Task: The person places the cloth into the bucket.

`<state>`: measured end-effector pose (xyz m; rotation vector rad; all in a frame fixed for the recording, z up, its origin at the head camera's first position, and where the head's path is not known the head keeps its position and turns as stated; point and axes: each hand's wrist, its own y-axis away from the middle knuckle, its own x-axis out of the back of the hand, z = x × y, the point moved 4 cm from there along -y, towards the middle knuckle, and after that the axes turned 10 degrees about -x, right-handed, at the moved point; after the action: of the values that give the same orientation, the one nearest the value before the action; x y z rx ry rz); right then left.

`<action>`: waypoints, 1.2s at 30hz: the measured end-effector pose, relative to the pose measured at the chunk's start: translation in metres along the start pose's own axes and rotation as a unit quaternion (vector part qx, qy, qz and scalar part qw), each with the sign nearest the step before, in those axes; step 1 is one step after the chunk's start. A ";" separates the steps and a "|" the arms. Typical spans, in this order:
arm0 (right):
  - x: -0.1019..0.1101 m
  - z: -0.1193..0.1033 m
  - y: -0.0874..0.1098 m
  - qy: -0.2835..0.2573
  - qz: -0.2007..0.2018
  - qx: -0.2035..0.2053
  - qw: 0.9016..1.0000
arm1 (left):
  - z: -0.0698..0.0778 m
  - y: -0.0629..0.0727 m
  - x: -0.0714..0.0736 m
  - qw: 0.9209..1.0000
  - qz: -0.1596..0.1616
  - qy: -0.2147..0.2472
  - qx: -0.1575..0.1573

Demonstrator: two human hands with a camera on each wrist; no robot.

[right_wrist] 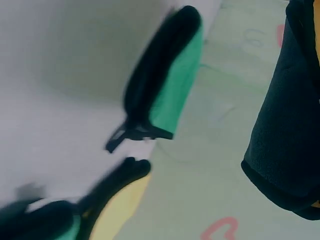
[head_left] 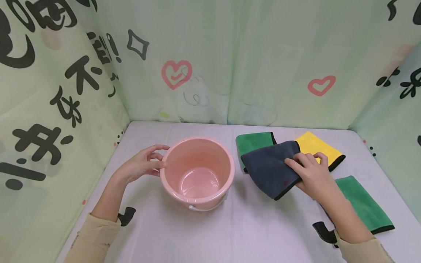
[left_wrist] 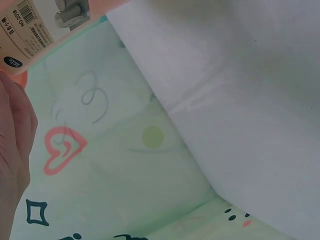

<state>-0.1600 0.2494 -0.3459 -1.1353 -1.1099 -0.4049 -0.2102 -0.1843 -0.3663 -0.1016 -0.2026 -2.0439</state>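
Over the pale table [head_left: 256,233], the right hand [head_left: 312,175] grips the blue cloth [head_left: 269,168]; at its nine o'clock, the left hand [head_left: 143,164] grips the bucket [head_left: 198,155].

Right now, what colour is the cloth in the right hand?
The cloth is dark grey-blue, black-edged; the head view shows it best.

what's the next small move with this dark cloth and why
I'd probably carry the dark cloth left until it's over the pink bucket: the right hand pinches it, the left hand holds the bucket's edge, and the bucket stands upright with its mouth open.
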 end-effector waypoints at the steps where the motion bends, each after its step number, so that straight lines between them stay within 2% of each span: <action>1: 0.002 -0.001 -0.005 -0.002 0.004 0.004 1.000 | 0.000 0.000 0.000 1.000 0.000 0.000 0.000; 12: 0.021 -0.025 -0.058 -0.023 0.048 0.058 0.997 | -0.002 -0.001 0.001 1.000 0.002 -0.003 0.002; 23: 0.006 -0.072 -0.103 -0.008 0.063 0.158 0.985 | -0.003 -0.001 0.001 1.000 0.005 -0.004 0.004; 26: 0.000 -0.084 -0.110 0.002 0.052 0.175 0.983 | -0.002 -0.001 0.001 1.000 0.005 -0.007 0.006; 33: -0.016 -0.110 -0.120 0.020 -0.011 0.197 0.980 | -0.001 -0.002 0.000 1.000 0.006 -0.021 0.005; 36: -0.025 -0.121 -0.123 0.020 -0.022 0.208 0.978 | -0.001 -0.001 0.001 1.000 0.006 -0.024 0.005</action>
<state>-0.2032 0.0860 -0.3041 -0.7322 -1.1217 -0.2137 -0.2116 -0.1846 -0.3677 -0.1467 -0.2412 -2.0287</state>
